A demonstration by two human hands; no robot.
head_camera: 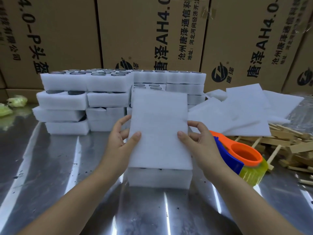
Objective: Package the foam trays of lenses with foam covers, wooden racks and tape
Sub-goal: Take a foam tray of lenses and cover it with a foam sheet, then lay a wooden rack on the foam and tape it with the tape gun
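A white foam cover (159,128) lies on top of a foam tray of lenses (160,178) at the middle of the metal table. My left hand (119,139) pinches the cover's left edge, thumb on top. My right hand (198,141) pinches its right edge the same way. Dark lens rims show just under the cover's near edge. Stacks of foam trays with lenses (84,99) stand behind. Loose foam covers (240,109) lie at the right, over a heap of wooden racks (291,146). A tape dispenser (240,156), orange and blue with yellowish tape, sits beside my right wrist.
Printed cardboard boxes (152,34) wall off the back. Yellow-green crumpled bits (15,102) lie at the far left. The shiny metal table (67,167) carries small dark specks in front of the tray stacks.
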